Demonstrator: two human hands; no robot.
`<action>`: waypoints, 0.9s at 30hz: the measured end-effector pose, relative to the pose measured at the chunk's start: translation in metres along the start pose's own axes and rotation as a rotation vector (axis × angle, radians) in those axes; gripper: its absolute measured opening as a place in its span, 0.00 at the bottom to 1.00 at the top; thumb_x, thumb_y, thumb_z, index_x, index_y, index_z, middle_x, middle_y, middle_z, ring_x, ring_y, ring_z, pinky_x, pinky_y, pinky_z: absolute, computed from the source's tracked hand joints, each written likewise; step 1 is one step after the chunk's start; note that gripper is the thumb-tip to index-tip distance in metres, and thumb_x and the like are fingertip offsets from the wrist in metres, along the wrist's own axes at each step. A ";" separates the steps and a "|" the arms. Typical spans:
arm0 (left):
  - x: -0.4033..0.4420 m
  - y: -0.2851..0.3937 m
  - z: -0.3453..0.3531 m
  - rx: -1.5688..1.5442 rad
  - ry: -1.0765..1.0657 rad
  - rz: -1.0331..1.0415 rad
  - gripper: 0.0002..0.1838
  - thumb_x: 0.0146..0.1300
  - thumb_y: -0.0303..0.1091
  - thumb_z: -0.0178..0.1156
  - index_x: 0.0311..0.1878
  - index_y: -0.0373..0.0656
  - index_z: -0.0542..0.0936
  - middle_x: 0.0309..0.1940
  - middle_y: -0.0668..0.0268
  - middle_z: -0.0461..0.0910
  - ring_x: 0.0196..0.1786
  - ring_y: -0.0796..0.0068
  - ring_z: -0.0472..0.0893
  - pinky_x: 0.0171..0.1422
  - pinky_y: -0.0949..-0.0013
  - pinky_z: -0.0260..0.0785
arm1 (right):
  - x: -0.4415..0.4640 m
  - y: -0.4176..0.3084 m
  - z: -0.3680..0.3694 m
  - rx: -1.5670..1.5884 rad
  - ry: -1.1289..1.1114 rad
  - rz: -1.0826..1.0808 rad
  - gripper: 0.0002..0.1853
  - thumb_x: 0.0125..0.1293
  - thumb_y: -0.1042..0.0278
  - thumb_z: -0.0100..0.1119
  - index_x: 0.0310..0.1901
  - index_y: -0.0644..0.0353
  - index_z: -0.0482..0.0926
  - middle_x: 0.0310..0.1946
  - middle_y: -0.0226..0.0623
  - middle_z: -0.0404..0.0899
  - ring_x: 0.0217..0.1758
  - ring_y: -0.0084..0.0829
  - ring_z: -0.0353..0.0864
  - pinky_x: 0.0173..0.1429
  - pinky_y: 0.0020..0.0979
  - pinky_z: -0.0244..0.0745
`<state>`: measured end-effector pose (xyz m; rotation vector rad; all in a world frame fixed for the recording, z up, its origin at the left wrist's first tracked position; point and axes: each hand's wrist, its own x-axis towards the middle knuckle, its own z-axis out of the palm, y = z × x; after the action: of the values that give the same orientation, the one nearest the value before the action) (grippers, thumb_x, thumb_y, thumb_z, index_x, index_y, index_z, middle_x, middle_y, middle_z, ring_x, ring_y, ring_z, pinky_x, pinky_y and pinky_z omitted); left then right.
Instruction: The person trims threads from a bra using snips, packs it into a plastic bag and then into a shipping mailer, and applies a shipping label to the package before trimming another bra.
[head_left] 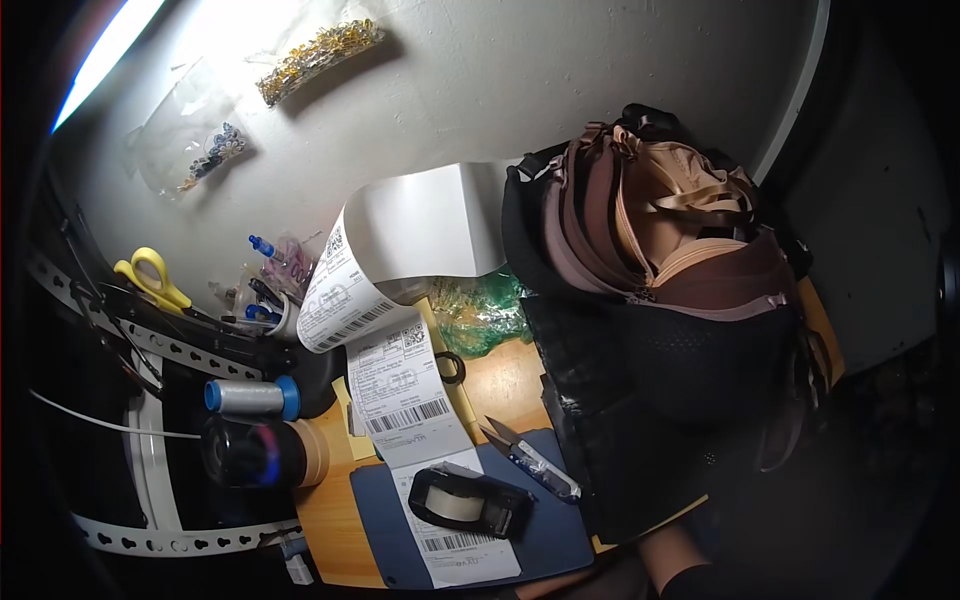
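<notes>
Neither my left hand nor my right hand shows. At the bottom edge, bare skin beside dark cloth is visible, but I cannot tell which part of the body it is. Above it lies a stack of brown, beige and black bras on black plastic bags. A black tape dispenser rests on a long strip of printed shipping labels, whose upper end curls up against the wall. Thread snips with a patterned handle lie to the right of the strip, on a dark blue board.
At the left stand yellow-handled scissors, a cup of pens, a spool of grey thread and a black cylinder. Green plastic packaging sits behind the labels. Bags of small charms hang on the wall.
</notes>
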<state>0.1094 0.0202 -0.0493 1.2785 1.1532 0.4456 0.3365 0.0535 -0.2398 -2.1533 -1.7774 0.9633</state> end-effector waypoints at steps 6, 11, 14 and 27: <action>0.017 -0.023 0.005 -0.028 0.010 0.032 0.19 0.65 0.36 0.55 0.55 0.34 0.72 0.43 0.55 0.76 0.42 0.69 0.76 0.47 0.68 0.67 | -0.011 0.007 -0.006 0.149 -0.019 0.033 0.13 0.53 0.70 0.50 0.37 0.61 0.81 0.43 0.44 0.78 0.49 0.46 0.75 0.54 0.40 0.68; 0.043 -0.062 0.021 -0.065 0.046 0.039 0.21 0.65 0.37 0.55 0.56 0.34 0.71 0.46 0.54 0.74 0.46 0.68 0.75 0.50 0.68 0.66 | -0.053 0.007 -0.021 0.577 -0.140 0.099 0.12 0.52 0.71 0.49 0.36 0.61 0.81 0.43 0.43 0.78 0.49 0.45 0.75 0.54 0.41 0.68; 0.067 -0.087 0.037 -0.116 0.066 0.030 0.22 0.65 0.38 0.55 0.57 0.33 0.70 0.49 0.53 0.73 0.48 0.67 0.74 0.52 0.67 0.66 | -0.097 -0.003 -0.034 0.621 -0.279 0.066 0.12 0.52 0.72 0.49 0.36 0.61 0.81 0.43 0.42 0.78 0.49 0.45 0.75 0.54 0.41 0.68; 0.115 -0.110 0.083 -0.270 -0.102 0.111 0.28 0.64 0.41 0.55 0.62 0.32 0.66 0.58 0.51 0.68 0.58 0.63 0.71 0.60 0.65 0.63 | -0.147 0.035 0.004 0.629 0.165 0.361 0.39 0.60 0.43 0.58 0.55 0.78 0.65 0.65 0.68 0.53 0.53 0.39 0.76 0.61 0.37 0.65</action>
<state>0.1931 0.0375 -0.2072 1.1185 0.9051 0.5906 0.3520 -0.0932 -0.2080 -2.0672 -0.8566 1.1793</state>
